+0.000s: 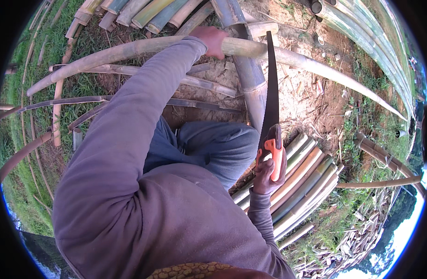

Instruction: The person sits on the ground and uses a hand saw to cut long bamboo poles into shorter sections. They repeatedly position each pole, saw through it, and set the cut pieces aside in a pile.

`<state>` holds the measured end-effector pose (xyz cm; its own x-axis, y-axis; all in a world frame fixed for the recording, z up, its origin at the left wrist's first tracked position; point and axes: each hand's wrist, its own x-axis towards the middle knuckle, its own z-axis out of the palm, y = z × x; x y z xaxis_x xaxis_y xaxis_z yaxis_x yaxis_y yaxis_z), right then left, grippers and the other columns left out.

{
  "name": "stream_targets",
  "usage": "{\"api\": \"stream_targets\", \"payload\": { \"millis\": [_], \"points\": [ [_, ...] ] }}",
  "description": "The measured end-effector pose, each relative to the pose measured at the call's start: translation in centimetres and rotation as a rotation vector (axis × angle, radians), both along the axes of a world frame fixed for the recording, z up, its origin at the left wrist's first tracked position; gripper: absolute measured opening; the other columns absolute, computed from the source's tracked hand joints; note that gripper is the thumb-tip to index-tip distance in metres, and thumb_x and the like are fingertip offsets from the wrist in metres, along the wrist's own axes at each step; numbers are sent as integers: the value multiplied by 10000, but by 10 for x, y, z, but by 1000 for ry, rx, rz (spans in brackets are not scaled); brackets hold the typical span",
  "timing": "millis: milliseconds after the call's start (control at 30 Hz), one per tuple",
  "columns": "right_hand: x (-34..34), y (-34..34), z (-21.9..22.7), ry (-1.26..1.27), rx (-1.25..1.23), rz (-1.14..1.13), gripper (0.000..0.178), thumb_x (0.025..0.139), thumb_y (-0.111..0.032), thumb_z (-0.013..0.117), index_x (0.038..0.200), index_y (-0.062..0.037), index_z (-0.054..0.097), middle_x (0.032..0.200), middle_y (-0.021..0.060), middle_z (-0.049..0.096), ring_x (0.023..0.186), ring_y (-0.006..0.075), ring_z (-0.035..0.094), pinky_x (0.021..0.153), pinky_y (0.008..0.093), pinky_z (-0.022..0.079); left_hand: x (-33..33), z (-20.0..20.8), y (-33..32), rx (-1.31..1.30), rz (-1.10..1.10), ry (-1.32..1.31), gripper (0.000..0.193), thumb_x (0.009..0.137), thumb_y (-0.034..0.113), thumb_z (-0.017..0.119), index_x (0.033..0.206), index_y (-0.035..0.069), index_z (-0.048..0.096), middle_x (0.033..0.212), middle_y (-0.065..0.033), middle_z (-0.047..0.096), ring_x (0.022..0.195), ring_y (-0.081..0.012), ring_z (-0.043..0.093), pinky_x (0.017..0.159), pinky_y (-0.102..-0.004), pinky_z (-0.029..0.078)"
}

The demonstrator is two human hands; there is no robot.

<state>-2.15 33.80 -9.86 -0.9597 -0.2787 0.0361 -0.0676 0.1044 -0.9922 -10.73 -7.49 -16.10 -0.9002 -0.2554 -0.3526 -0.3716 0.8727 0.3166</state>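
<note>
My left hand (pixel 212 42) is wrapped around a long pale bamboo pole (pixel 306 63) that runs crosswise in front of me. The pole rests over a thicker grey-green bamboo length (pixel 253 86) lying away from me. In my right hand (pixel 268 176) is a handsaw (pixel 271 88), gripped by its orange and black handle. Its dark, toothed blade points away from me, and the tip reaches the crosswise pole just right of the thick bamboo. Whether the teeth touch the pole I cannot tell.
Cut bamboo pieces (pixel 299 176) lie stacked beside my right forearm. More cut lengths (pixel 153 14) sit at the far left, and long green poles (pixel 367 37) at the far right. Thin bamboo strips (pixel 204 104) cross the ground at left. Offcuts (pixel 353 244) are heaped at lower right.
</note>
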Motion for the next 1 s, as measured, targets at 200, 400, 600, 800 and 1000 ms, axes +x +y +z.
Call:
{"api": "stream_targets", "payload": {
  "millis": [200, 400, 600, 800, 1000],
  "points": [
    [-135, -125, -24, 91, 22, 17, 424, 1050, -155, 699, 1410, 54, 616, 1021, 76, 714, 771, 83, 625, 658, 243, 535, 0, 3, 10, -35, -11, 68, 651, 722, 400, 877, 1299, 155, 700, 1141, -151, 784, 1068, -352, 757, 946, -485, 605],
    [-12, -9, -1, 36, 125, 38, 560, 1067, -234, 682, 1487, 100, 523, 1317, 188, 680, 1126, 221, 697, 863, 328, 612, 6, -3, -2, 20, -18, 40, 622, 718, 385, 873, 1272, 161, 700, 1064, -160, 788, 1008, -363, 759, 908, -493, 602],
    [-28, -24, -16, 15, -23, 13, 588, 1090, -277, 637, 1501, 117, 488, 1313, 188, 686, 1016, 191, 720, 810, 267, 609, 1, 2, 4, -9, -9, 18, 639, 732, 408, 881, 1289, 141, 719, 1148, -145, 786, 1061, -333, 765, 953, -468, 610],
    [-133, -126, -9, 32, 79, 35, 424, 1054, -185, 700, 1396, 57, 633, 994, 78, 719, 770, 80, 642, 663, 232, 548, 1, 8, 8, -15, -2, 22, 644, 709, 401, 882, 1286, 163, 721, 1159, -140, 784, 1052, -325, 767, 946, -469, 610],
    [15, 27, 7, 31, 168, 22, 636, 1085, -396, 611, 1456, 117, 551, 1346, 199, 678, 1113, 239, 713, 861, 350, 639, 4, -7, -5, 42, -7, 50, 610, 696, 362, 878, 1243, 148, 713, 1040, -145, 790, 996, -351, 763, 896, -494, 603]
  ]
}}
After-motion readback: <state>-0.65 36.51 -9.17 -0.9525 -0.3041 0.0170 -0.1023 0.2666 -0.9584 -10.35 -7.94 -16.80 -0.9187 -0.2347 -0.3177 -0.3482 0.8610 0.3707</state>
